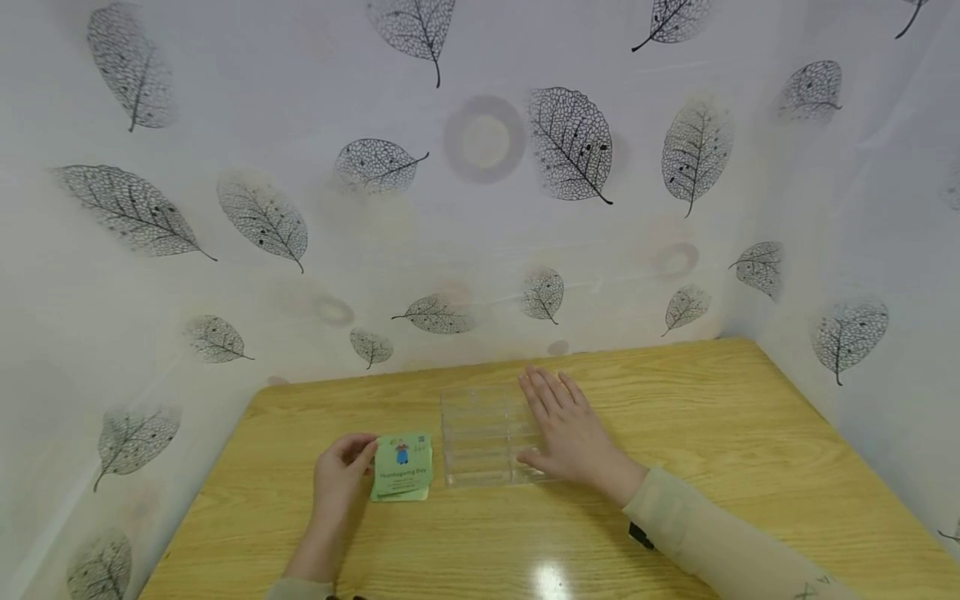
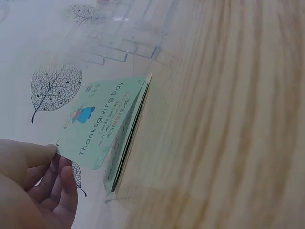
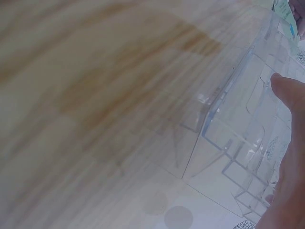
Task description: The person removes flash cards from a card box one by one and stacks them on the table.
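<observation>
A light green card printed "Thanksgiving Day" lies over a small stack of like cards on the table. My left hand pinches this top card at its left edge between thumb and fingers. In the left wrist view the card is tilted up from the cards beneath it. Right of the stack stands a clear plastic box with several compartments. My right hand rests across the right part of the box, fingers straight and thumb out to the left, hiding what is under the palm.
The wood-grain table reaches back to a pale cloth printed with leaves, which also hangs along both sides. A bright light reflection shows on the tabletop near the front.
</observation>
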Available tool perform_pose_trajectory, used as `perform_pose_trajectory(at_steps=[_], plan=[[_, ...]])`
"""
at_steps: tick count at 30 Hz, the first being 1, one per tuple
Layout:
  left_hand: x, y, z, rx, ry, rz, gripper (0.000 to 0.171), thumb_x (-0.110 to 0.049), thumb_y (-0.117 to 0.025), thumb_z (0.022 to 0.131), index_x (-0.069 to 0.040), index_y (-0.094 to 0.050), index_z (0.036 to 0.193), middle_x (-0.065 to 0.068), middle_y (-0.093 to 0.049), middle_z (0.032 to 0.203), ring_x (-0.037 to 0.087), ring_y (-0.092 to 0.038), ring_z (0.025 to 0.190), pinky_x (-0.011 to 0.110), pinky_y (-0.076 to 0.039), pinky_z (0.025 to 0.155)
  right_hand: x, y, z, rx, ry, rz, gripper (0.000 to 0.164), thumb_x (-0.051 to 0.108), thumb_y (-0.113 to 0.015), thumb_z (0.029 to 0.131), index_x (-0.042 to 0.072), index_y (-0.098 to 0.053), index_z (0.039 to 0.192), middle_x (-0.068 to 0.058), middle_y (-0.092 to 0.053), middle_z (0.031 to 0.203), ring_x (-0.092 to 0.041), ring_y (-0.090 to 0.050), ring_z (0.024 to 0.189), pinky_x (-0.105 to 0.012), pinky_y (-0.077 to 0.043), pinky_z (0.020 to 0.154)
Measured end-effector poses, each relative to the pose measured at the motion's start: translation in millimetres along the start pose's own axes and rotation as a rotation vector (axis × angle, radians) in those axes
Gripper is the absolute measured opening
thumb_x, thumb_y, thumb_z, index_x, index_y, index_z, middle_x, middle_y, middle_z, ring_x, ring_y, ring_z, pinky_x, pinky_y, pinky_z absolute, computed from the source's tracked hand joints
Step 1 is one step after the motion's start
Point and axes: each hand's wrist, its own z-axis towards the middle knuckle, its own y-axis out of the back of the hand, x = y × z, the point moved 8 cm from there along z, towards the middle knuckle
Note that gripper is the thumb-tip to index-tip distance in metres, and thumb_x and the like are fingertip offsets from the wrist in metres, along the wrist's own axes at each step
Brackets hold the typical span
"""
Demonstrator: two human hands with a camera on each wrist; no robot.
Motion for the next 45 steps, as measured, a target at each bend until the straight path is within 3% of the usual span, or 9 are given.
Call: perform_pose_trajectory(at_steps=[30, 45], plan=[[9.4, 0.2, 16.0, 0.025, -0.031, 0.196, 0.018, -0.007, -0.069, 0.101, 0.006, -0.075, 0.113, 0.019, -0.075, 0.105, 0.012, -0.059, 0.086, 0.016, -0.049, 0.067, 0, -1, -2, -0.013, 0.004, 0.018, 0.12, 0.076, -0.066, 0.089, 0.002, -0.016, 0.169, -0.02, -0.02, 0.176, -0.039, -0.03, 0.16, -0.058, -0.019, 0.133], [9.3, 0.1, 19.4, 0.04, -0.042, 0.198, 0.019, -0.006, -0.069, 0.101, 0.007, -0.075, 0.113, 0.021, -0.077, 0.106, 0.008, -0.061, 0.084, 0.016, -0.051, 0.066, 0, -2, 0, -0.006, 0.002, 0.009, 0.119, 0.076, -0.065, 0.09, 0.001, -0.016, 0.169, -0.02, -0.019, 0.177, -0.039, -0.027, 0.161, -0.057, -0.018, 0.134]])
